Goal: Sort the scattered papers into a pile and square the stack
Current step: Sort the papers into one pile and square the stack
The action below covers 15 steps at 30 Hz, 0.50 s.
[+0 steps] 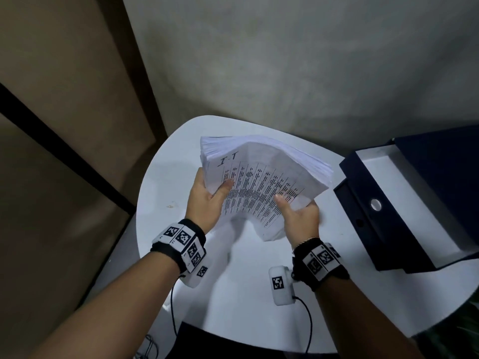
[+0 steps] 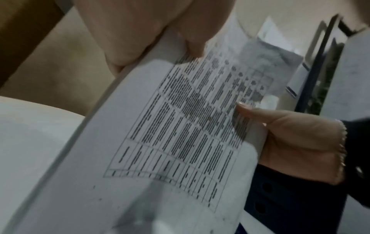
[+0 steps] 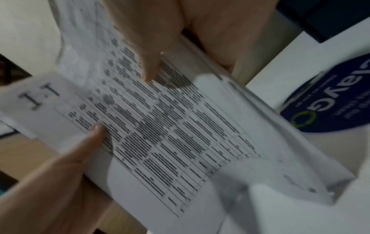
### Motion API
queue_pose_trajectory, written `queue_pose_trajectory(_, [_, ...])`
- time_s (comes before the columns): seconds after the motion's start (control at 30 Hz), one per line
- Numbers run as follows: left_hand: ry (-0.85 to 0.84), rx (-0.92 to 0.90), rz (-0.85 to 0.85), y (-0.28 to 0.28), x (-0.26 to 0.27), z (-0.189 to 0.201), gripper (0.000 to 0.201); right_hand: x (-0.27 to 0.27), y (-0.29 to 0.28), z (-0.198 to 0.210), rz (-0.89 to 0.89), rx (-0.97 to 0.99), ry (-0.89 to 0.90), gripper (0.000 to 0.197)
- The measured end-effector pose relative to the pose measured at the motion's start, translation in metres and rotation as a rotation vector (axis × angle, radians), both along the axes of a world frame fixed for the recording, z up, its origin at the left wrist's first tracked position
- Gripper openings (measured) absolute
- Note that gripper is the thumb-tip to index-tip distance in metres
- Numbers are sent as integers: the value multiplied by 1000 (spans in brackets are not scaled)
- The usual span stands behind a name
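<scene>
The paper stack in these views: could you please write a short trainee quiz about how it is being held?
1. True or false: the paper stack lies flat on the white table.
2. Which holds it? A) left hand only B) right hand only C) both
3. Fill in: the dark blue box sits on the person's ____ side.

Key: 1 false, it is lifted and bowed; 2 C, a thumb on top at each side; 3 right.

— What's sitting on your table?
— My white rounded table (image 1: 166, 200) is carrying a dark blue open box (image 1: 404, 211) at my right, lying directly on it.
</scene>
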State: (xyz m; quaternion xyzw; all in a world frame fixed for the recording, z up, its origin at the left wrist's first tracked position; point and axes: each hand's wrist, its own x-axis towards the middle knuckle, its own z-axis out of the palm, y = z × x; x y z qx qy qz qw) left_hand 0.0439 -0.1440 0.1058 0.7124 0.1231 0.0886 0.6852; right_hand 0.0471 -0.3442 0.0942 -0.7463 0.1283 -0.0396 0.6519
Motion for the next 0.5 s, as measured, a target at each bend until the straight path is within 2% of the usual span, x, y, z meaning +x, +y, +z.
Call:
queue_pose_trajectory(0.1, [2, 82, -7, 1, 2, 3, 44, 4, 1, 5, -22, -8, 12, 21])
queue_pose_trajectory(0.2, [22, 141, 8, 12, 5, 7, 36, 3, -8, 10, 31, -65, 13, 26])
queue_pose_trajectory(0.27, [145, 203, -38, 14, -1, -1, 33, -3, -12, -5, 105, -142, 139, 32])
queue_pose_trajectory(0.33, [355, 272, -120, 13, -13, -29, 31, -11, -12, -35, 176, -225, 292, 51])
queue_pose_trajectory(0.37, [473, 291, -168, 12, -19, -48, 37, -15, -10, -50, 197, -251, 365, 55])
queue_pose_trajectory(0.4, [554, 315, -226, 11, -25, -69, 51, -20, -8, -64, 218, -276, 438, 56])
queue_pose_trajectory(0.47, [663, 321, -304, 11, -32, -92, 82, -30, -5, -84, 248, -286, 532, 63])
queue_pose_trajectory(0.5, [692, 290, -301, 10, -32, -99, 85, -33, -5, -89, 241, -280, 547, 66])
